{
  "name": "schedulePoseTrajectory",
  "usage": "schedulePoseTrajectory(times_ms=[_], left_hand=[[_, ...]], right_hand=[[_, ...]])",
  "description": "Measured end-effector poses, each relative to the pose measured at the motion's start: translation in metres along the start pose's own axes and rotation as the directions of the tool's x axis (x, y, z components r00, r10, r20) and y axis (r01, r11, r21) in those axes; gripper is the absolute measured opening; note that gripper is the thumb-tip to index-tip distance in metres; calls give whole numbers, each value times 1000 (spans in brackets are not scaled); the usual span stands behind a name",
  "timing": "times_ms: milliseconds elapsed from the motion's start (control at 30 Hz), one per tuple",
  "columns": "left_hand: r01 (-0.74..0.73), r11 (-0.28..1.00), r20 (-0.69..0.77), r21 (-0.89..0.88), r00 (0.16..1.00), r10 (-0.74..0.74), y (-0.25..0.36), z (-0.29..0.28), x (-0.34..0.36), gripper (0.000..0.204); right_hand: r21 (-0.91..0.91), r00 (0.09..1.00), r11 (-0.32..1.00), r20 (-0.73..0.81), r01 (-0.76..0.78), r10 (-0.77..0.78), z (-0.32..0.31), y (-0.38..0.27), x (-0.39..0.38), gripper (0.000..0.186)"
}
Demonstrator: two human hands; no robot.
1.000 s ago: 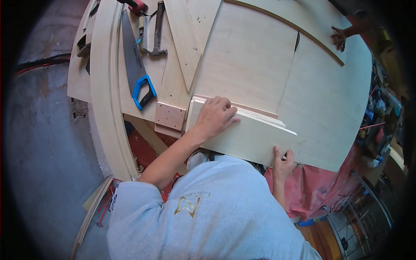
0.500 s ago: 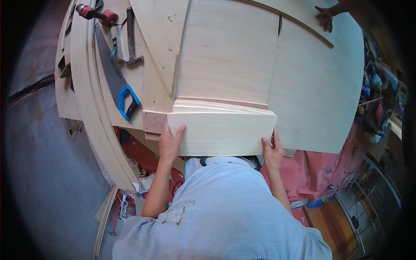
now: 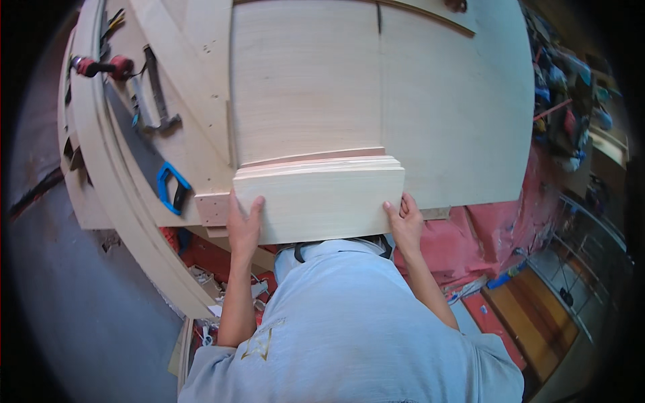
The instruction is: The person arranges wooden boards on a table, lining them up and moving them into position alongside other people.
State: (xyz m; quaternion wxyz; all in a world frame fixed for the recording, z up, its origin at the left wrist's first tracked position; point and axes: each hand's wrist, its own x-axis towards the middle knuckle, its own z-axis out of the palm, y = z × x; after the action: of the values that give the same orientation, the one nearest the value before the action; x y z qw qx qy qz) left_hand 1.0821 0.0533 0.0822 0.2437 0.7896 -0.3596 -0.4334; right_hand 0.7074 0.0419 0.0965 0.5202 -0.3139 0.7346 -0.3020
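Note:
A stack of pale plywood boards (image 3: pixel 322 205) stands tilted at the front edge of the worktable, its nearest face toward me. My left hand (image 3: pixel 244 221) grips the stack's left end, thumb on the front face and fingers behind. At the right end my right hand (image 3: pixel 405 220) holds it the same way, thumb in front. Several board edges show along the top, close together. Behind them a thin reddish-brown strip (image 3: pixel 316 157) lies on the large plywood sheet (image 3: pixel 309 80). The fingers behind the boards are partly hidden.
On the table's left lie a handsaw with a blue handle (image 3: pixel 173 188), a hammer (image 3: pixel 158 94) and a red cordless drill (image 3: pixel 101 66). Long curved-looking boards (image 3: pixel 127 174) run down the left side. Another person's hand (image 3: pixel 457 5) shows at the far edge. Red sheeting (image 3: pixel 477 232) hangs at right.
The boards in the stack have come closer into line, their top edges less fanned out. The whole view has shifted, and the other person's hand is now mostly out of the picture.

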Motion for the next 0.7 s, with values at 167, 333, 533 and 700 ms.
schedulePoseTrajectory(times_ms=[167, 333, 533, 700], left_hand=[[23, 987, 0, -160, 1000, -24, -7, 0, -2, 72], [-27, 956, -2, -291, 1000, 27, -10, -4, -8, 67], [-29, 996, -12, -88, 1000, 28, -13, 1, 0, 62], [16, 981, -6, -196, 1000, -17, -18, -5, 5, 65]], right_hand=[[40, 999, 998, -22, -43, 44, 0, -10, -4, 47], [14, 995, 997, -71, 76, -75, 0, -18, -7, 45], [-477, 990, 874, -42, 98, -133, 3, -22, 3, 41], [-213, 992, 973, -69, 93, -110, 2, -25, 8, 43]])
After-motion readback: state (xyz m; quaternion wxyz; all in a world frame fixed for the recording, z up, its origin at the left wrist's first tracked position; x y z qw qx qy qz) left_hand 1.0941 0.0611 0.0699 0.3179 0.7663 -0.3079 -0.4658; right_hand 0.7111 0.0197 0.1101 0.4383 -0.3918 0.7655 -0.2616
